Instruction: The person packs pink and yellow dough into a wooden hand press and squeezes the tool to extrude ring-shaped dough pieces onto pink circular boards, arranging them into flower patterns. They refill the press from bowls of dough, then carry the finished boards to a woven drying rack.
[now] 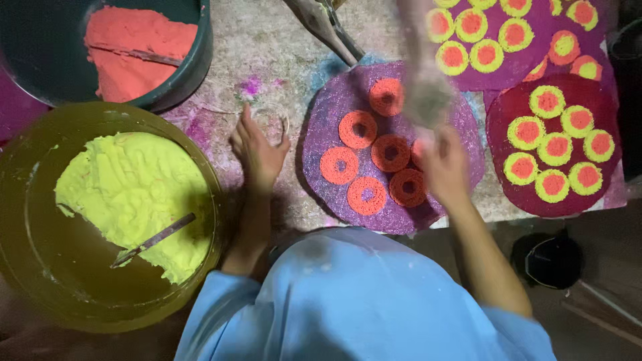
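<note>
Purple disc [334, 120] with six orange rings [366, 195] lies flat on the table [281, 47], directly under and left of the right hand [443, 164], which is blurred above the disc's right edge, so whether it is clenched on anything I cannot tell. Left hand [257, 150] rests released, fingers spread on the table just left of the disc, touching a thin ring mould [271, 120]. Near left, a large bowl [27, 200] holds yellow paste [134, 194] and a spatula [152, 239]; a tub [194, 67] beyond holds orange paste [134, 50].
</note>
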